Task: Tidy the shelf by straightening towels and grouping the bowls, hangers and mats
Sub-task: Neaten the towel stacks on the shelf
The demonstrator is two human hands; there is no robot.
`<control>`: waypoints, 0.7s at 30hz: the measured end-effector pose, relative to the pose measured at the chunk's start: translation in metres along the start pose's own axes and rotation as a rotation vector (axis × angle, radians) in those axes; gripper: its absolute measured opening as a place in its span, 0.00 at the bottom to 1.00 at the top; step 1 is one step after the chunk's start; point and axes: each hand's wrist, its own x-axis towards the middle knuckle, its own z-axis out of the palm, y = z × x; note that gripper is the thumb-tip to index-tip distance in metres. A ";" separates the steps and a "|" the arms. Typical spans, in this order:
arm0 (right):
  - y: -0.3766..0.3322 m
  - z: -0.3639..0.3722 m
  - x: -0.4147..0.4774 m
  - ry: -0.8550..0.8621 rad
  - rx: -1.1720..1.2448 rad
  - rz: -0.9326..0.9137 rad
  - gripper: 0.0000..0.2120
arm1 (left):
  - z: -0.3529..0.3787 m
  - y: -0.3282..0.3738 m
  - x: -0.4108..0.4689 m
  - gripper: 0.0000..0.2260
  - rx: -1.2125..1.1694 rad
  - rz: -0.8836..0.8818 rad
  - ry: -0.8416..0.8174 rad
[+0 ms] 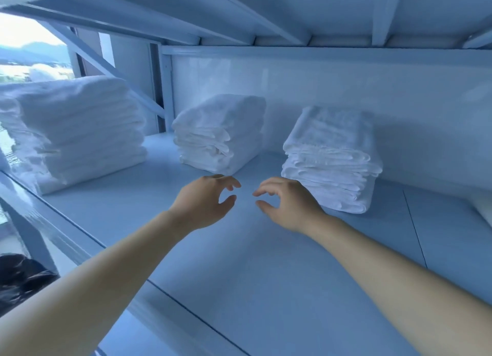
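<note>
White folded terry towels stand in three piles on a pale, glossy metal shelf [266, 262]. The left stack [77, 131], tallest and widest, sits near the shelf's left end. The middle stack [221, 131] lies farther back, turned at an angle. The right stack [330, 158] stands apart from it, its layered front edges uneven.

A person's bare arms reach in from below. The left hand [205, 203] hovers just in front of the middle stack, and the right hand [290, 206] is by the right stack's lower left corner; whether either touches a towel cannot be told. Both hands' fingers [234, 183] are loosely curled, thumb and forefinger apart, holding nothing. The two hands are near each other but do not touch.

Behind the towels runs a white back panel [346, 83], and the ribbed underside of an upper shelf [266, 6] spans above. A bright window [26, 46] shows at far left, a dark object [21, 278] at lower left, and a white item [483, 206] is cut off at the right edge.
</note>
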 end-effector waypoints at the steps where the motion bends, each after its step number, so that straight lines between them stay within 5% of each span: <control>1: -0.003 0.002 0.006 0.005 0.004 -0.010 0.09 | -0.003 -0.005 0.000 0.12 0.006 -0.004 0.010; 21: -0.036 0.057 0.116 0.185 -0.066 -0.008 0.28 | -0.045 -0.133 0.058 0.19 0.128 0.049 0.155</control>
